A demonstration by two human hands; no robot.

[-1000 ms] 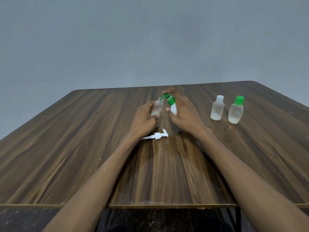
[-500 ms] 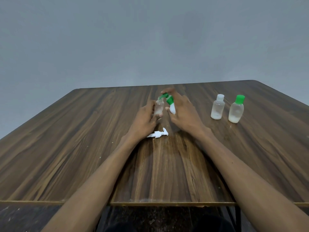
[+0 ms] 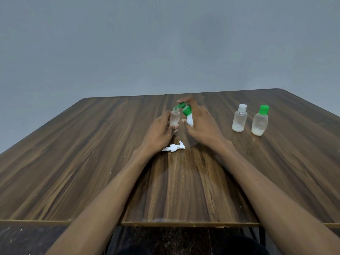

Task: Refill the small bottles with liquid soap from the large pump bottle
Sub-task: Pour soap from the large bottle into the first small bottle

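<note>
the desk is carrying it all. the right hand is gripping the tilted pump bottle, green nozzle over the small open bottle, fingers of the left hand wrapping it. two capped bottles are standing well apart on the right, a loose white pump lying near the wrists.

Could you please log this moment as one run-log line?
left hand holds small bottle | right hand aims pump bottle spout
</note>
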